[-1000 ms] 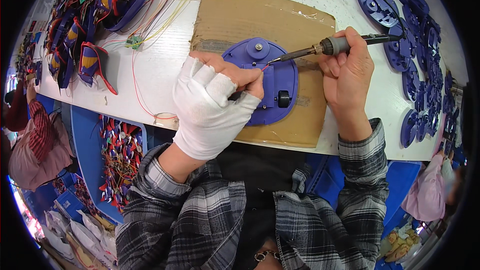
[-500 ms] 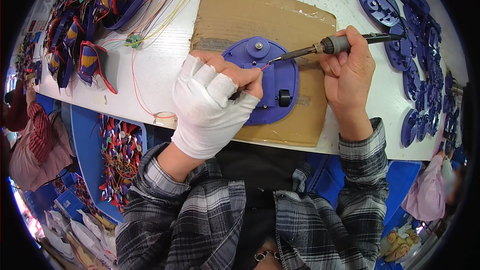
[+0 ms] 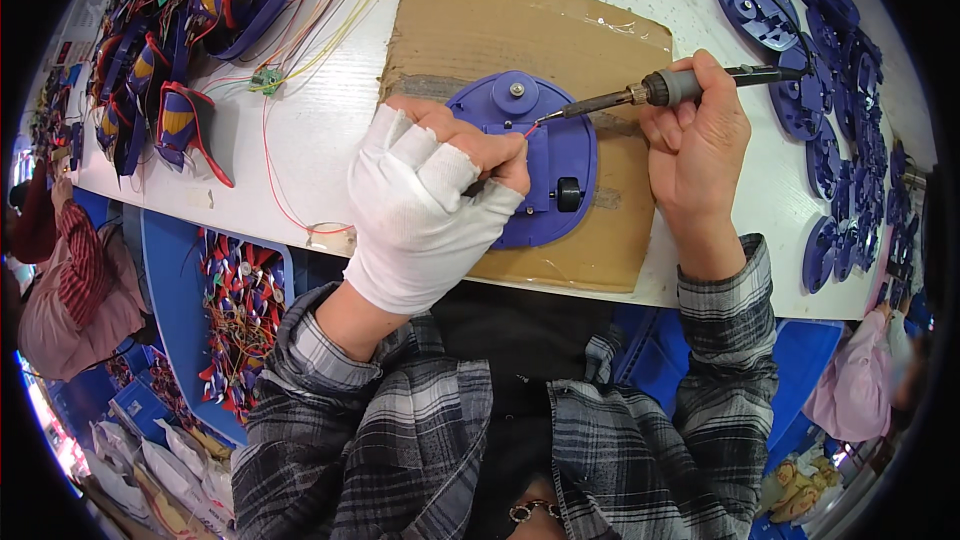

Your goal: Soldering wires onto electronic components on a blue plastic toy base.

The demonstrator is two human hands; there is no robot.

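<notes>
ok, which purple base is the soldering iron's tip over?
The purple oval base on the brown cardboard, partly hidden by the gloved left hand. It alone lies on cardboard; the bases at right lie off it.

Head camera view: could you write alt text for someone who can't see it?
A person's right hand holds a soldering iron, its tip by a red wire pinched in the white-gloved left hand, over a purple plastic base on cardboard. More purple bases crowd the right side of the white table.
</notes>
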